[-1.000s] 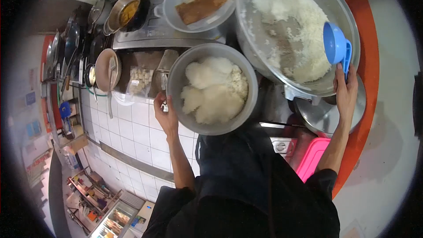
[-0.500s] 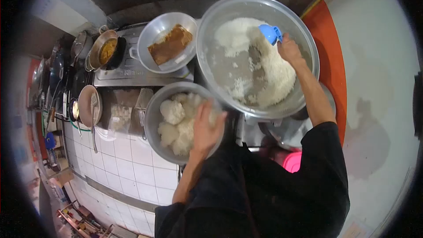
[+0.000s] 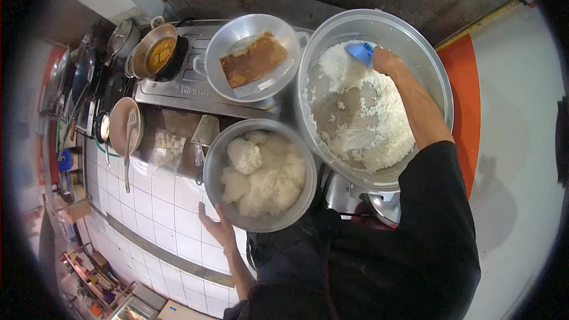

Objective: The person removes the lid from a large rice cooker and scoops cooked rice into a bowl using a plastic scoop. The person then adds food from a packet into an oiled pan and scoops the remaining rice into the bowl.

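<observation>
Nearest, at lower centre, the left hand (image 3: pixel 222 231) spreads its fingers at the rim of one bowl (image 3: pixel 261 223) of rice (image 3: pixel 269 185), contact unclear, well apart from the right hand (image 3: pixel 386 62), which is wrapped round the handle of one scoop (image 3: pixel 360 53) over the rice in one large pot (image 3: pixel 431 92), upper right. That scoop should feel light and stiff, best held by its handle, while the rice looks soft and clumpy and the pot probably heavy. Farther up, at upper centre, one pan (image 3: pixel 237 27) holds one brown slab (image 3: pixel 253 59).
</observation>
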A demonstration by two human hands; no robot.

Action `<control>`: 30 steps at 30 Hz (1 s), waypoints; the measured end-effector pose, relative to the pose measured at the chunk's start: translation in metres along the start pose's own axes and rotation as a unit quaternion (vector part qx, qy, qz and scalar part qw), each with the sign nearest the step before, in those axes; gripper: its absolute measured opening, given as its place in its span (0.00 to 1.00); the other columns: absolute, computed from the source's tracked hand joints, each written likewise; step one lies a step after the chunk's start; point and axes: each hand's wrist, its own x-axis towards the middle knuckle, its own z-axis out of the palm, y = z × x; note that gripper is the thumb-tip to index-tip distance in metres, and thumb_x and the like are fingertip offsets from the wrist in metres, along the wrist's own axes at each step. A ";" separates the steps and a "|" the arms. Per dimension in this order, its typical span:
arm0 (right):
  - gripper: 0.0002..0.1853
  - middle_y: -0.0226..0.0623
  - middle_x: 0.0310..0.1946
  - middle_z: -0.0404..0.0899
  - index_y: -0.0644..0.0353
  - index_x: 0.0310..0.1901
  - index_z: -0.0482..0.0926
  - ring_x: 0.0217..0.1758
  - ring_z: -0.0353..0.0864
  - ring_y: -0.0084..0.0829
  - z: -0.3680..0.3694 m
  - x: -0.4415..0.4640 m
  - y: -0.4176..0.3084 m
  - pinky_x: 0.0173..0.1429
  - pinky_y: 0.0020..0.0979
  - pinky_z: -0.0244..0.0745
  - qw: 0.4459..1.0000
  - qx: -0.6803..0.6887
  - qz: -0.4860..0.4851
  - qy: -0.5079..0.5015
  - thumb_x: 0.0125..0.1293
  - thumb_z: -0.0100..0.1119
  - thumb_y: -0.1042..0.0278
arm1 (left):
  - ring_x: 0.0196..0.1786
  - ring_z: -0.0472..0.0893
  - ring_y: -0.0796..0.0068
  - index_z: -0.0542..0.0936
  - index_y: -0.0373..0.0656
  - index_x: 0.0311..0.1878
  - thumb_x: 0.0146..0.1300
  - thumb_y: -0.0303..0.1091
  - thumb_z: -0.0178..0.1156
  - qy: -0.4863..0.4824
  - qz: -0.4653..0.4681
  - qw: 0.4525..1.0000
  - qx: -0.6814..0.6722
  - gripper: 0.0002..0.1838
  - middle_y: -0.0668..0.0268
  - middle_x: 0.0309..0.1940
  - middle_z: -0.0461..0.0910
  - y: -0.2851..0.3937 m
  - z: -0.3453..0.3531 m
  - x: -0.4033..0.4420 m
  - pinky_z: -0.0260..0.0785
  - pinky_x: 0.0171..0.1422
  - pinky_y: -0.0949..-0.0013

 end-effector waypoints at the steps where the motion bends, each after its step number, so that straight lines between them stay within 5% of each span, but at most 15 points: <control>1: 0.14 0.56 0.39 0.83 0.70 0.50 0.72 0.34 0.87 0.46 0.001 -0.002 -0.001 0.36 0.43 0.82 1.000 -0.002 -0.004 0.001 0.63 0.50 0.76 | 0.69 0.65 0.52 0.59 0.28 0.69 0.73 0.45 0.54 -0.022 -0.055 0.998 -0.024 0.33 0.43 0.69 0.61 -0.006 0.003 -0.002 0.55 0.73 0.55; 6: 0.14 0.53 0.36 0.84 0.71 0.49 0.72 0.29 0.86 0.41 0.007 -0.016 -0.006 0.27 0.39 0.79 1.000 0.022 0.003 -0.004 0.61 0.50 0.77 | 0.70 0.63 0.50 0.55 0.28 0.71 0.74 0.48 0.51 -0.069 -0.056 0.987 -0.134 0.36 0.41 0.69 0.60 0.006 0.025 -0.008 0.54 0.74 0.56; 7: 0.16 0.53 0.45 0.83 0.68 0.51 0.74 0.48 0.85 0.47 0.002 -0.026 -0.011 0.52 0.43 0.80 0.999 0.029 0.021 -0.019 0.62 0.51 0.73 | 0.71 0.63 0.49 0.55 0.28 0.71 0.74 0.48 0.49 -0.061 -0.061 0.981 -0.174 0.35 0.41 0.68 0.61 0.007 0.026 -0.006 0.54 0.74 0.56; 8: 0.16 0.53 0.45 0.83 0.68 0.51 0.74 0.48 0.85 0.47 0.002 -0.030 -0.014 0.52 0.43 0.80 0.999 0.030 0.020 -0.016 0.62 0.51 0.73 | 0.71 0.63 0.48 0.56 0.27 0.71 0.75 0.48 0.48 -0.054 -0.066 0.973 -0.214 0.35 0.40 0.68 0.62 0.007 0.027 -0.005 0.54 0.74 0.56; 11: 0.14 0.51 0.40 0.85 0.69 0.48 0.76 0.35 0.87 0.42 0.005 -0.037 -0.016 0.43 0.39 0.81 0.997 0.044 0.048 -0.042 0.61 0.51 0.75 | 0.70 0.63 0.47 0.57 0.27 0.70 0.76 0.50 0.45 -0.022 -0.049 0.991 -0.122 0.34 0.41 0.67 0.63 -0.005 0.033 -0.005 0.54 0.74 0.56; 15: 0.12 0.49 0.33 0.85 0.72 0.43 0.79 0.32 0.86 0.40 0.028 -0.037 -0.003 0.32 0.39 0.79 0.993 0.048 0.002 -0.109 0.60 0.52 0.75 | 0.70 0.63 0.45 0.59 0.27 0.69 0.76 0.52 0.42 -0.010 -0.065 0.987 -0.149 0.35 0.41 0.67 0.64 -0.005 0.034 -0.007 0.53 0.74 0.56; 22: 0.11 0.40 0.26 0.84 0.64 0.26 0.82 0.23 0.78 0.33 0.078 -0.071 -0.057 0.29 0.38 0.73 0.953 -0.039 -0.116 -0.276 0.57 0.54 0.66 | 0.67 0.66 0.48 0.63 0.27 0.67 0.76 0.53 0.42 0.025 -0.048 0.987 -0.151 0.34 0.43 0.64 0.66 -0.006 0.035 -0.009 0.56 0.71 0.56; 24: 0.11 0.34 0.19 0.78 0.58 0.21 0.76 0.18 0.73 0.29 0.092 -0.072 -0.037 0.25 0.33 0.68 0.902 0.003 -0.146 -0.407 0.59 0.52 0.67 | 0.66 0.67 0.49 0.63 0.27 0.67 0.77 0.53 0.41 0.026 -0.049 0.986 -0.158 0.34 0.43 0.63 0.67 -0.009 0.030 -0.010 0.57 0.70 0.56; 26: 0.11 0.23 0.14 0.66 0.52 0.20 0.69 0.16 0.66 0.19 0.113 -0.078 -0.008 0.21 0.24 0.60 0.790 0.199 -0.144 -0.562 0.60 0.50 0.70 | 0.64 0.68 0.50 0.64 0.28 0.66 0.77 0.52 0.41 0.046 -0.017 0.990 -0.134 0.33 0.45 0.61 0.69 -0.009 0.034 -0.009 0.58 0.69 0.57; 28: 0.10 0.17 0.14 0.56 0.49 0.23 0.65 0.15 0.59 0.12 0.093 -0.123 0.004 0.18 0.19 0.52 0.736 0.324 -0.075 -0.590 0.61 0.51 0.71 | 0.64 0.68 0.50 0.65 0.28 0.66 0.77 0.53 0.41 0.047 -0.023 0.987 -0.150 0.33 0.45 0.61 0.69 -0.007 0.031 -0.011 0.58 0.69 0.57; 30: 0.09 0.17 0.15 0.57 0.50 0.25 0.66 0.15 0.58 0.11 0.077 -0.145 0.018 0.18 0.18 0.51 0.742 0.338 -0.062 -0.576 0.61 0.53 0.71 | 0.64 0.68 0.50 0.65 0.28 0.66 0.77 0.53 0.41 0.047 -0.034 0.984 -0.166 0.33 0.45 0.60 0.69 -0.006 0.033 -0.010 0.58 0.69 0.57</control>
